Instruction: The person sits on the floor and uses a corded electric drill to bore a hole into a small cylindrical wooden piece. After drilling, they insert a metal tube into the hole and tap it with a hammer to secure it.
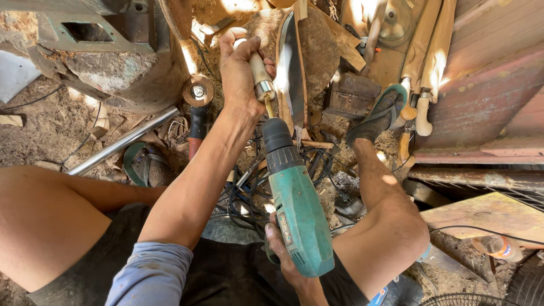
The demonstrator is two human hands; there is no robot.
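Wooden handle (259, 71) sits just above the green drill (297, 209), clamped in the left hand (238, 73); the right hand (280, 241) grips the drill. Best kept dead in line with the bit (269, 106), pressed gently.

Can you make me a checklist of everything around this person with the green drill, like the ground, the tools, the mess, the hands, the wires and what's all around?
Surface: bare dirt floor strewn with sawdust.
Job's things: green power drill, its bit against a pale wooden handle; the blade on that handle cannot be made out clearly.
Clutter: angle grinder, metal pipe, wood scraps.
Hands: left hand wraps the wooden handle; right hand grips the drill.
Cables: black cords tangled under the drill.
Surroundings: rusty machine, tree stump, red boards, sandalled foot.
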